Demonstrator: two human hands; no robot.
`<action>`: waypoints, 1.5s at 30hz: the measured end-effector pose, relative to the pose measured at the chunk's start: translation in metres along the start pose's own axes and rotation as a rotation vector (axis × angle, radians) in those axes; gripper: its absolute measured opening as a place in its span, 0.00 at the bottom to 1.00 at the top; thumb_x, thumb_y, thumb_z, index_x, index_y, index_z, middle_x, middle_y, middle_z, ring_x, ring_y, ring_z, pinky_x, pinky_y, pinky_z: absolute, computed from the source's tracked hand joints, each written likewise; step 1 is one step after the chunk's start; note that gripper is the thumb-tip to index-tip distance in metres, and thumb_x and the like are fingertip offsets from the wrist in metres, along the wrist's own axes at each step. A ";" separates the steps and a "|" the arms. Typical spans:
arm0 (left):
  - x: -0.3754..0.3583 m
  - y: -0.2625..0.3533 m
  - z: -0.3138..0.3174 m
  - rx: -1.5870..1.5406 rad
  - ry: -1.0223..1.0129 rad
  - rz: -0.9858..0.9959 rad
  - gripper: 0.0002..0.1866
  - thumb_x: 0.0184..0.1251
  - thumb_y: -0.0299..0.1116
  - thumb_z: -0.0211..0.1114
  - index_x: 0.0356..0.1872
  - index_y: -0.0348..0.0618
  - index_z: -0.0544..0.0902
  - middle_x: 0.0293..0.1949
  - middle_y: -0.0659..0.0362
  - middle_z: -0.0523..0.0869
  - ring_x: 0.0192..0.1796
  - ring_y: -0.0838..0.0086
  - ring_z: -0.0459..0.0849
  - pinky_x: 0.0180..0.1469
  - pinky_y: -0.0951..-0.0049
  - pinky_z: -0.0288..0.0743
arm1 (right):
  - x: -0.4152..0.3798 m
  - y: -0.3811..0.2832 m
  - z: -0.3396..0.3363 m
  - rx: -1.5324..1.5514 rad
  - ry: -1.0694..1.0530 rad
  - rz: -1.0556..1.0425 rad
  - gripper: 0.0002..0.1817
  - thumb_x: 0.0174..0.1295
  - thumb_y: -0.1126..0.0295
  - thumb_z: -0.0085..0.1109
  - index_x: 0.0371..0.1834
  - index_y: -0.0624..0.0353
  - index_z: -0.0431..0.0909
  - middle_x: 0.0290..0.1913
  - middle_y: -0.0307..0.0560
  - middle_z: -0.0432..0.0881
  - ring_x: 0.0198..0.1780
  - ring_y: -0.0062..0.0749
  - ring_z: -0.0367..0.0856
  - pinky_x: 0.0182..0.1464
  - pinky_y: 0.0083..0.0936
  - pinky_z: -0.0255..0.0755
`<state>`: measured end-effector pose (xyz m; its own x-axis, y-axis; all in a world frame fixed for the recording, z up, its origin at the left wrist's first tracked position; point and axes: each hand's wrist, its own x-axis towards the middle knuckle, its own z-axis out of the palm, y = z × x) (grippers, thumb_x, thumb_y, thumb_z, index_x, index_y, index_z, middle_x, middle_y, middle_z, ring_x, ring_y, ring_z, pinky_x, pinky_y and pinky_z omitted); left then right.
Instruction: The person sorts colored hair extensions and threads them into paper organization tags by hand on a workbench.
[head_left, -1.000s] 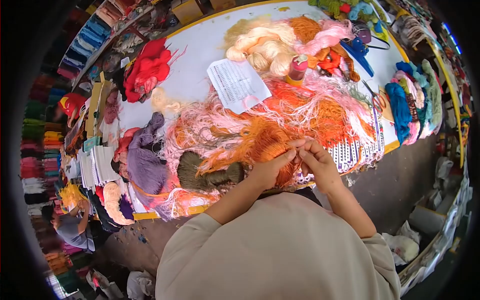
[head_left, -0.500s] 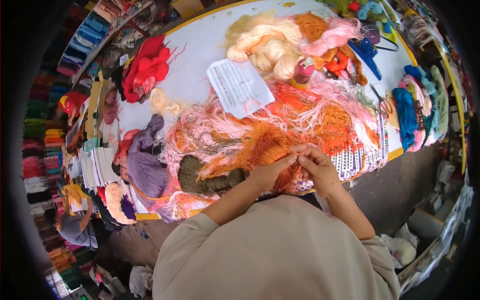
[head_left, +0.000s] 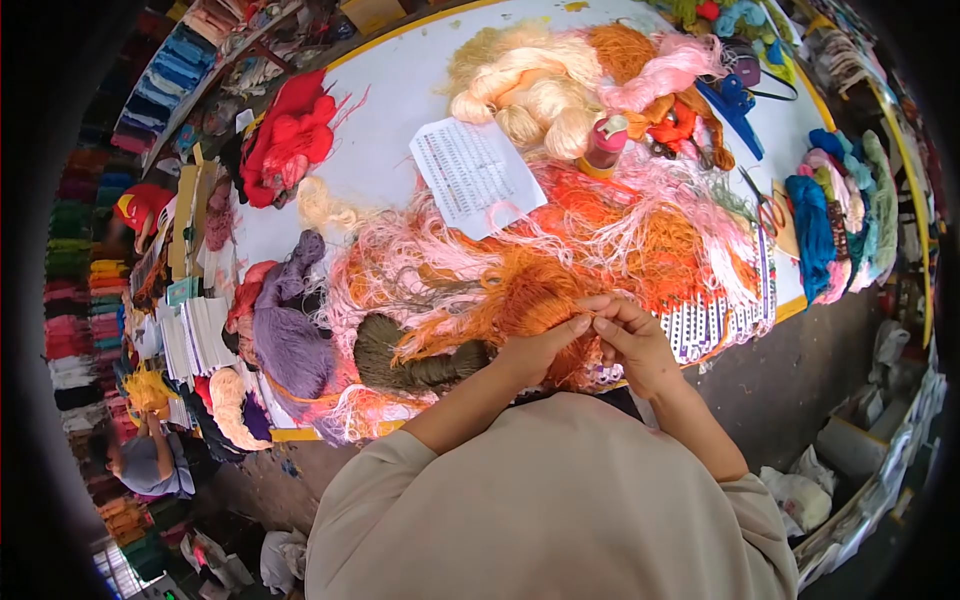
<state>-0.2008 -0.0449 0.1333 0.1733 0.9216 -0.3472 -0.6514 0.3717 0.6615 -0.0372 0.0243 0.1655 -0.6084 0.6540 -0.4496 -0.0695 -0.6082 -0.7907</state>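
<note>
A bushy orange yarn skein (head_left: 530, 290) lies near the table's front edge, close to my body. My left hand (head_left: 545, 350) is closed on its near side, with the thumb lying over the strands and the other fingers mostly hidden. Just to the right, my right hand (head_left: 638, 345) pinches at the skein's edge, fingertips close to the left thumb. Whatever is between those fingertips is too fine to make out. A dark olive skein (head_left: 385, 350) rests left of my left forearm. Loose pink and orange strands (head_left: 640, 230) spread out beyond both hands.
A printed sheet (head_left: 475, 175) and a thread cone (head_left: 605, 145) rest among the strands. Scissors (head_left: 768, 210) lie at the right. Purple yarn (head_left: 290, 340), red yarn (head_left: 300, 130) and cream skeins (head_left: 530, 85) surround the work. Another person (head_left: 150, 460) handles yellow yarn at far left.
My hands stay almost in place at the orange skein, with only slight finger movement. At far left, the other person's head and arms have shifted with the yellow yarn.
</note>
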 end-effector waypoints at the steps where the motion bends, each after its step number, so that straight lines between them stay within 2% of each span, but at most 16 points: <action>1: 0.000 -0.001 0.000 0.001 0.011 0.015 0.22 0.77 0.34 0.58 0.67 0.37 0.74 0.59 0.58 0.79 0.60 0.73 0.78 0.61 0.68 0.74 | -0.001 0.000 0.000 0.001 0.008 0.012 0.04 0.71 0.72 0.57 0.38 0.59 0.79 0.58 0.41 0.82 0.26 0.13 0.70 0.30 0.12 0.67; 9: -0.006 0.000 0.005 -0.075 -0.058 -0.007 0.22 0.79 0.34 0.54 0.69 0.35 0.72 0.60 0.55 0.79 0.61 0.73 0.77 0.63 0.69 0.72 | -0.010 0.004 -0.005 0.067 0.010 -0.007 0.04 0.71 0.72 0.56 0.41 0.59 0.80 0.59 0.42 0.82 0.26 0.10 0.69 0.29 0.10 0.68; 16: -0.008 -0.004 0.009 0.138 -0.063 0.014 0.23 0.81 0.37 0.50 0.70 0.36 0.69 0.63 0.56 0.77 0.66 0.75 0.73 0.70 0.73 0.64 | -0.017 0.006 -0.011 0.175 0.008 -0.016 0.05 0.70 0.71 0.59 0.40 0.60 0.81 0.56 0.45 0.83 0.29 0.11 0.71 0.28 0.09 0.67; 17: -0.009 -0.006 0.010 -0.099 -0.079 -0.129 0.23 0.81 0.37 0.49 0.70 0.36 0.69 0.62 0.56 0.78 0.65 0.74 0.74 0.69 0.71 0.64 | -0.020 0.005 -0.012 0.201 0.027 0.009 0.05 0.70 0.70 0.59 0.40 0.60 0.81 0.54 0.43 0.83 0.29 0.11 0.71 0.28 0.09 0.67; 21: -0.007 -0.006 0.011 -0.008 -0.145 -0.003 0.23 0.80 0.37 0.49 0.69 0.36 0.70 0.60 0.56 0.79 0.63 0.73 0.76 0.69 0.68 0.66 | -0.029 0.004 -0.017 0.260 0.033 0.045 0.05 0.70 0.68 0.60 0.41 0.57 0.82 0.39 0.34 0.82 0.27 0.10 0.70 0.27 0.10 0.66; 27: -0.016 -0.002 0.026 0.084 -0.140 0.092 0.21 0.74 0.30 0.56 0.65 0.33 0.73 0.59 0.53 0.80 0.60 0.66 0.79 0.64 0.62 0.72 | -0.040 0.005 -0.015 0.244 0.010 -0.010 0.05 0.70 0.67 0.60 0.39 0.56 0.81 0.44 0.35 0.84 0.27 0.10 0.70 0.27 0.11 0.66; 30: -0.015 -0.015 0.030 0.329 -0.020 0.234 0.18 0.74 0.30 0.57 0.62 0.35 0.75 0.60 0.52 0.80 0.60 0.66 0.79 0.64 0.62 0.72 | -0.048 0.007 -0.009 -0.038 0.094 -0.152 0.06 0.71 0.69 0.59 0.38 0.59 0.80 0.44 0.36 0.83 0.31 0.13 0.70 0.32 0.14 0.68; 31: -0.015 -0.018 0.030 0.246 -0.047 0.223 0.15 0.79 0.35 0.53 0.56 0.36 0.78 0.61 0.54 0.80 0.66 0.68 0.75 0.71 0.64 0.64 | -0.050 0.014 -0.011 -0.191 0.161 -0.320 0.05 0.72 0.71 0.57 0.38 0.59 0.79 0.45 0.36 0.82 0.33 0.15 0.70 0.35 0.16 0.69; 33: -0.012 -0.023 0.027 0.248 -0.063 0.234 0.15 0.80 0.36 0.52 0.56 0.35 0.78 0.61 0.51 0.80 0.67 0.65 0.74 0.73 0.62 0.62 | -0.049 0.022 -0.022 -0.314 0.263 -0.597 0.03 0.73 0.74 0.54 0.40 0.60 0.76 0.47 0.37 0.80 0.41 0.19 0.70 0.45 0.19 0.67; 34: -0.009 -0.033 0.019 -0.031 -0.162 0.279 0.16 0.81 0.37 0.50 0.55 0.35 0.77 0.61 0.48 0.79 0.68 0.62 0.74 0.74 0.58 0.61 | -0.053 0.018 -0.027 -0.198 0.327 -0.537 0.03 0.74 0.72 0.54 0.41 0.57 0.76 0.52 0.40 0.79 0.48 0.21 0.74 0.55 0.23 0.68; 37: -0.011 -0.020 0.026 -0.224 -0.194 0.237 0.18 0.81 0.38 0.48 0.54 0.32 0.77 0.61 0.46 0.79 0.67 0.59 0.75 0.74 0.56 0.63 | -0.055 0.007 -0.052 0.299 0.249 -0.450 0.04 0.74 0.67 0.53 0.41 0.52 0.75 0.62 0.47 0.79 0.60 0.30 0.77 0.67 0.36 0.65; 40: -0.002 -0.024 0.025 -0.132 -0.120 0.228 0.16 0.81 0.38 0.48 0.49 0.35 0.78 0.60 0.45 0.80 0.68 0.55 0.75 0.72 0.51 0.66 | -0.060 0.006 -0.071 0.323 0.300 -0.336 0.03 0.73 0.67 0.55 0.41 0.51 0.76 0.57 0.45 0.80 0.57 0.28 0.77 0.66 0.36 0.66; 41: 0.003 -0.025 0.029 -0.129 -0.112 0.233 0.16 0.81 0.38 0.48 0.49 0.35 0.78 0.60 0.45 0.80 0.68 0.55 0.75 0.72 0.51 0.66 | -0.060 0.008 -0.076 0.305 0.333 -0.260 0.03 0.73 0.66 0.56 0.42 0.51 0.76 0.49 0.41 0.81 0.49 0.25 0.78 0.61 0.33 0.69; 43: 0.009 -0.031 0.042 -0.100 -0.101 0.159 0.17 0.81 0.36 0.48 0.54 0.32 0.78 0.60 0.46 0.80 0.68 0.55 0.74 0.73 0.50 0.65 | -0.058 0.014 -0.089 0.299 0.274 -0.206 0.04 0.73 0.66 0.56 0.42 0.51 0.77 0.45 0.39 0.81 0.45 0.23 0.77 0.57 0.29 0.71; 44: 0.013 -0.033 0.047 -0.055 -0.104 0.134 0.20 0.82 0.37 0.47 0.59 0.31 0.75 0.62 0.46 0.78 0.67 0.61 0.75 0.73 0.58 0.64 | -0.057 0.013 -0.094 0.295 0.224 -0.164 0.04 0.73 0.66 0.56 0.42 0.52 0.77 0.42 0.37 0.80 0.41 0.20 0.76 0.53 0.26 0.72; 45: 0.015 -0.035 0.055 -0.047 -0.097 0.136 0.20 0.82 0.37 0.47 0.59 0.31 0.75 0.62 0.46 0.78 0.67 0.61 0.75 0.73 0.58 0.64 | -0.056 0.011 -0.097 0.302 0.215 -0.163 0.04 0.73 0.66 0.56 0.42 0.52 0.77 0.42 0.37 0.80 0.41 0.20 0.76 0.53 0.26 0.72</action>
<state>-0.1347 -0.0381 0.1411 0.1501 0.9705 -0.1889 -0.7069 0.2389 0.6657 0.0728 0.0252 0.1418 -0.3930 0.8125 -0.4305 -0.4000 -0.5727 -0.7156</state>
